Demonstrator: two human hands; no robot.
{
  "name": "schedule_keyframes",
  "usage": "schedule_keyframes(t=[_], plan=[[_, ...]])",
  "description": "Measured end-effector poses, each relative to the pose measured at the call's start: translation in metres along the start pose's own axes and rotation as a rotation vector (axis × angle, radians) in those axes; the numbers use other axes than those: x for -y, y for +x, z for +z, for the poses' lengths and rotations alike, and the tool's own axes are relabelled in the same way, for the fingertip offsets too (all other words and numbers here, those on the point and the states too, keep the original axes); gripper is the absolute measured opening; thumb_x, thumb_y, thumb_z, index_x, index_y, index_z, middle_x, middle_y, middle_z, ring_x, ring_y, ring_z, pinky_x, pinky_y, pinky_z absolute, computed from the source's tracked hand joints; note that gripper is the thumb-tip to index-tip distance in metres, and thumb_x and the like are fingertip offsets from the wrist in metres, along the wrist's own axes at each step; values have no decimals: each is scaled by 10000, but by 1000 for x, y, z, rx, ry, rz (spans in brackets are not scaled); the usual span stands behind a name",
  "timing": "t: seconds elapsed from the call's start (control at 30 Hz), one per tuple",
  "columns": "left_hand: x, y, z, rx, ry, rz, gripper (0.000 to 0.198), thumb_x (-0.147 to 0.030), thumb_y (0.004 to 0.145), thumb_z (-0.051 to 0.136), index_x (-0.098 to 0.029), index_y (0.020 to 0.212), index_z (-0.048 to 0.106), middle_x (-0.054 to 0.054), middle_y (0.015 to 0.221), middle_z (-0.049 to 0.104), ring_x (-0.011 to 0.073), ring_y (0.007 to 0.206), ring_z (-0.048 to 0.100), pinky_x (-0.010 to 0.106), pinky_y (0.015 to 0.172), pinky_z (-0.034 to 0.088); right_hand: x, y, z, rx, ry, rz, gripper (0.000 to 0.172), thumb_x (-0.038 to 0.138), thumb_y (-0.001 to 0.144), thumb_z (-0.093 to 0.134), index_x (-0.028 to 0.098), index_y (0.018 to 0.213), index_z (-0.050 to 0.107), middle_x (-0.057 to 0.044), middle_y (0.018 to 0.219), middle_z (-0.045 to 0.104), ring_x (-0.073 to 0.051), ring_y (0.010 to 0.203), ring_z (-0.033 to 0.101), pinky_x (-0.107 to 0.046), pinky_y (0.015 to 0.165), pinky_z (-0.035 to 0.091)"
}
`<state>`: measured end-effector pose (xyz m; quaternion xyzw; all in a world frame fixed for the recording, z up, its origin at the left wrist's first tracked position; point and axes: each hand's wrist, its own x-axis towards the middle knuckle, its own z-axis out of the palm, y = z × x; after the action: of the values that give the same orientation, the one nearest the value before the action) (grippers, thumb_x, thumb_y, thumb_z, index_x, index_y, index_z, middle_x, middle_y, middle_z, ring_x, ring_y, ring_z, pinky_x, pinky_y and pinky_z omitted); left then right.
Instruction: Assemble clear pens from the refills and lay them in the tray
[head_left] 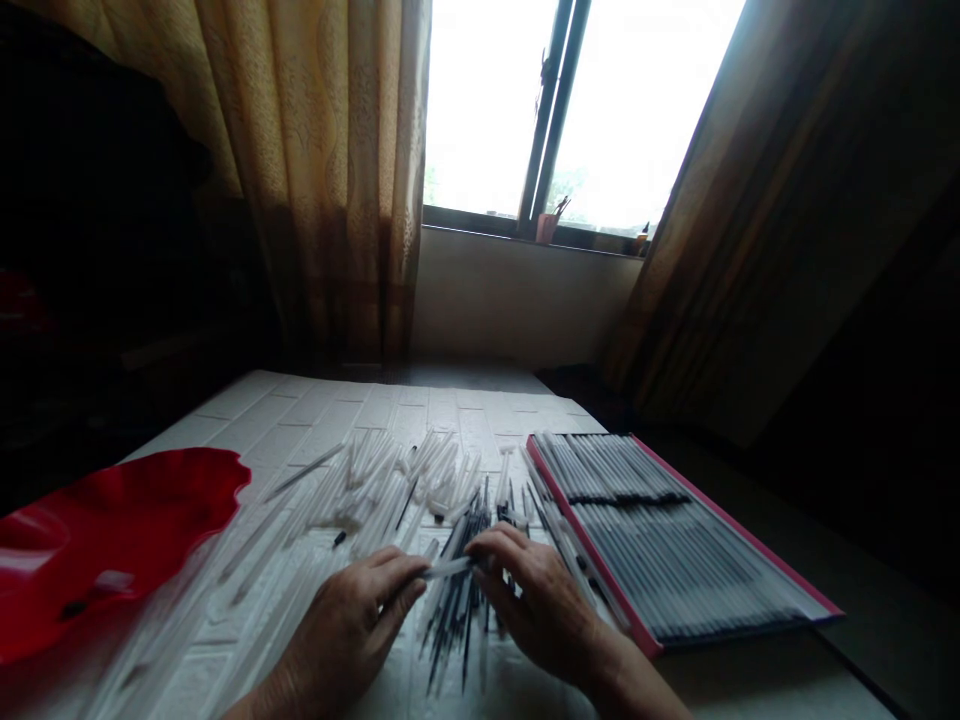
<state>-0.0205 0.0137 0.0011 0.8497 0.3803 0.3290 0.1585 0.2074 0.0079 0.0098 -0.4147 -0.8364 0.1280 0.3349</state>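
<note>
My left hand (349, 625) pinches one end of a whitish translucent pen barrel (448, 568), low in the middle of the view. At the barrel's other end are the closed fingers of my right hand (536, 600). Beneath and between both hands lies a pile of dark thin refills (457, 625), their tips pointing various ways. Clear pen barrels (375, 480) are scattered behind and to the left. To the right, a pink-edged box (589, 545) holds rows of pens (675, 560) side by side. Blur hides the barrel's exact ends.
A red plastic basin (150, 500) stands at the left of the white brick-patterned table surface (262, 405). A small black cap (340, 538) lies among the barrels. Beyond the table are curtains (322, 180), a window and a pink cup (547, 228) on the sill.
</note>
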Motion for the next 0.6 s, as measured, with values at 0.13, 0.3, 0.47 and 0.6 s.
schedule_keyframes(t=[0.13,0.3,0.47,0.6], plan=[[2,1,-2,12,1,5,211,-232,920,489,-227,965,695,26,835,732,175,746,718,228,683,543,2,-1,-2,38,-135,-40,208,220,969,399,198,895,592,-48,815,621,-156,679,580,-247,611,391],[2,3,-5,44,-17,29,205,-204,903,508,-233,951,704,18,826,735,165,737,714,203,666,536,4,-1,-3,114,-296,-100,278,248,988,361,209,774,534,-16,713,577,-145,586,508,-263,538,303],[-1,1,-7,57,19,50,212,-211,917,486,-236,928,697,19,792,719,164,697,698,204,631,527,4,-3,1,136,-302,-110,324,254,995,288,207,749,494,-9,682,569,-132,553,485,-263,530,278],[-5,1,-7,51,44,68,194,-207,927,500,-238,968,687,25,839,728,172,725,702,221,652,539,4,-3,4,149,-179,-54,410,309,1001,244,216,647,430,14,581,519,-119,492,456,-257,516,281]])
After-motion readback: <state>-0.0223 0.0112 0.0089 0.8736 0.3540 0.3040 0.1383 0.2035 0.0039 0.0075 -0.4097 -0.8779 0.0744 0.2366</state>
